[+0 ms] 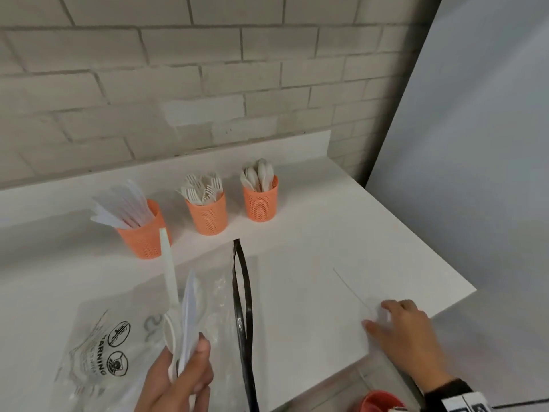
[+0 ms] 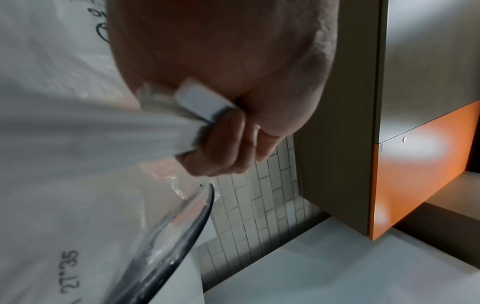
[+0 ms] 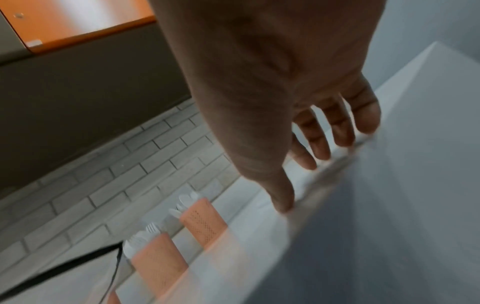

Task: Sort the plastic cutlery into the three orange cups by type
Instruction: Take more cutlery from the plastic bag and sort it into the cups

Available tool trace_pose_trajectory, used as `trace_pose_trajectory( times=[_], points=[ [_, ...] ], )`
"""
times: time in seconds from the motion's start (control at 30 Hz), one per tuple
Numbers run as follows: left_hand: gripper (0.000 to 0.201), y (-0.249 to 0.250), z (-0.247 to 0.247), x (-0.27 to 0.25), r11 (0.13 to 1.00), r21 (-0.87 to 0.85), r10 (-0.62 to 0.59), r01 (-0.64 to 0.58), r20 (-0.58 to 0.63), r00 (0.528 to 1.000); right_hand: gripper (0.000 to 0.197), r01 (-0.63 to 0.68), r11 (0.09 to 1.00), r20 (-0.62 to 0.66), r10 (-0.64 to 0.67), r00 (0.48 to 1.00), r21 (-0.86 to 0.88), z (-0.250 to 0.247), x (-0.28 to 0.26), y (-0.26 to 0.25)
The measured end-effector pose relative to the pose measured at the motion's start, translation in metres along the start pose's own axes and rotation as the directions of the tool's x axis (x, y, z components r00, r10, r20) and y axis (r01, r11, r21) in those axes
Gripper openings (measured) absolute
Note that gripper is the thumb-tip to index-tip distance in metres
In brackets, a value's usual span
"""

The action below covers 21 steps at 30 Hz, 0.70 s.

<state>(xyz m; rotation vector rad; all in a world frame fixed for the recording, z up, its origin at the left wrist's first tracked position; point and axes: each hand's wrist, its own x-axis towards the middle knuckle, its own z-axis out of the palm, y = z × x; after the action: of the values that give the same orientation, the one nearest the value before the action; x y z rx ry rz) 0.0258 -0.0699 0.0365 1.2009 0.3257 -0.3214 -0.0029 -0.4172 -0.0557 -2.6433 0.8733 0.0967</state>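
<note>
Three orange mesh cups stand in a row near the brick wall: the left cup (image 1: 144, 237) holds knives, the middle cup (image 1: 208, 215) forks, the right cup (image 1: 261, 202) spoons. My left hand (image 1: 190, 367) grips a bundle of white cutlery (image 1: 179, 310) by the handles, over a clear bag; a knife stands tallest and a spoon bowl shows beside it. The handle ends (image 2: 201, 101) show in my fist in the left wrist view. My right hand (image 1: 396, 321) rests on the counter at the right, fingers (image 3: 322, 144) straight and spread, holding nothing. The fork cup (image 3: 159, 262) and spoon cup (image 3: 205, 224) lie beyond it.
A clear plastic bag (image 1: 98, 349) with black warning print lies on the white counter (image 1: 312, 233), its black zip strip (image 1: 243, 304) running down the middle. The counter ends at the right edge (image 1: 451, 304). A red-orange object (image 1: 380, 401) sits below the front edge.
</note>
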Motion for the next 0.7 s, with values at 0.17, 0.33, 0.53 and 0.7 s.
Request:
trace_pose_trajectory(
  times=[0.17,0.33,0.53,0.7],
  points=[
    [0.006,-0.002,0.009,0.003,0.998,0.036,-0.058,0.057,0.034,0.998,0.018,0.018,0.997,-0.189,-0.003,0.982,0.075,0.018,-0.008,0.009],
    [0.016,0.005,0.024,-0.003,0.995,0.096,-0.037,0.033,0.041,0.998,0.018,0.109,0.953,-0.136,-0.073,0.988,0.284,0.001,-0.011,-0.007],
    [0.029,0.011,0.032,-0.008,0.987,0.157,0.015,-0.03,0.091,0.996,0.009,0.303,0.615,-0.198,-0.235,0.952,0.728,-0.062,-0.023,-0.066],
    [0.027,0.009,0.039,-0.011,0.981,0.184,0.037,-0.06,0.124,0.992,0.029,0.293,0.083,-0.222,-0.469,0.855,0.952,-0.094,-0.045,-0.131]
  ],
)
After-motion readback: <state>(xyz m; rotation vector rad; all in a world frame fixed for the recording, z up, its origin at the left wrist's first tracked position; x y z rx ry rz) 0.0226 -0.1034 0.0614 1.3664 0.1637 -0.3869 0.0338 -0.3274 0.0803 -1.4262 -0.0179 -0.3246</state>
